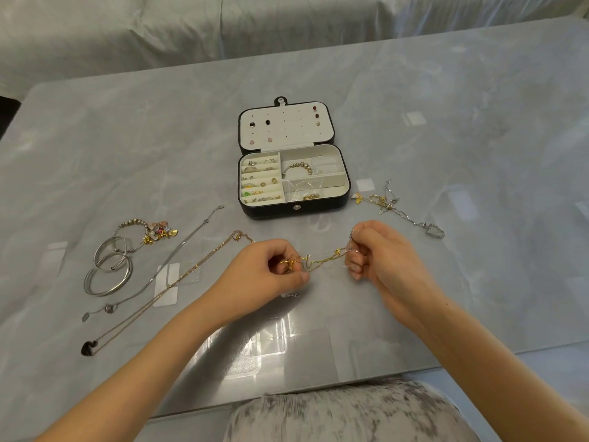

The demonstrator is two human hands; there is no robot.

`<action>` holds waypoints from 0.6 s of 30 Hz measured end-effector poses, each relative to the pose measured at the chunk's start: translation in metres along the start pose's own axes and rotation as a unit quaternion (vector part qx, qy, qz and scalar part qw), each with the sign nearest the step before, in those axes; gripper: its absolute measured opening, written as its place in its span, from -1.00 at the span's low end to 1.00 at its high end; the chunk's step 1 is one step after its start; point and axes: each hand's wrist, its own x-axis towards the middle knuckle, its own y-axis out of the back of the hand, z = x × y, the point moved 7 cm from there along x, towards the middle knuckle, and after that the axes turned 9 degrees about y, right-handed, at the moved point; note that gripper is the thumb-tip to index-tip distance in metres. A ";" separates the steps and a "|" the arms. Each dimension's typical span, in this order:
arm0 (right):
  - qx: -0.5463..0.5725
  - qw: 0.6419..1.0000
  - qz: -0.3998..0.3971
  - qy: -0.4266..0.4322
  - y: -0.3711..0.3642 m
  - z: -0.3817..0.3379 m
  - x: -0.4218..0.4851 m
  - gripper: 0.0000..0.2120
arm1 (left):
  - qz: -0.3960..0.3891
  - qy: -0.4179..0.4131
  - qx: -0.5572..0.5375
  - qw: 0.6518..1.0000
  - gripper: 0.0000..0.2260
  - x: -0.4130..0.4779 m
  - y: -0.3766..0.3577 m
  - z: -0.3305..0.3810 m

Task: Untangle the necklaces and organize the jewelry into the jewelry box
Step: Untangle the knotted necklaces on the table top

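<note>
Head view: near the desk's front edge, my left hand and right hand hold a tangled gold necklace stretched between them. The fingers of both hands are curled in, pinching the chain at either end. The jewelry box lies open at the middle of the desk, just beyond my hands. A tangle of chains lies right of the box. A silver necklace, a rose-gold necklace and bangles lie toward the left edge.

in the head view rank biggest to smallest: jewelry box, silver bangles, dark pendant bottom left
1. jewelry box
2. silver bangles
3. dark pendant, smallest though nearest the camera
</note>
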 end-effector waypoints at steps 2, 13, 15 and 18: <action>-0.011 1.000 -0.009 -0.002 0.000 0.001 -0.001 -0.84 | 0.006 0.005 -0.017 1.000 -0.88 0.001 0.001 -0.001; -0.187 0.968 -0.128 0.105 -0.010 -0.009 -0.014 -0.93 | 0.024 -0.024 0.013 0.999 -0.83 0.001 0.002 0.005; -0.206 0.961 -0.136 0.127 -0.011 -0.012 -0.015 -0.94 | 0.021 -0.024 0.016 0.999 -0.80 0.000 0.002 0.006; -0.211 0.958 -0.128 0.147 -0.010 -0.013 -0.015 -0.92 | 0.013 -0.006 -0.002 1.000 -0.77 0.000 0.002 0.003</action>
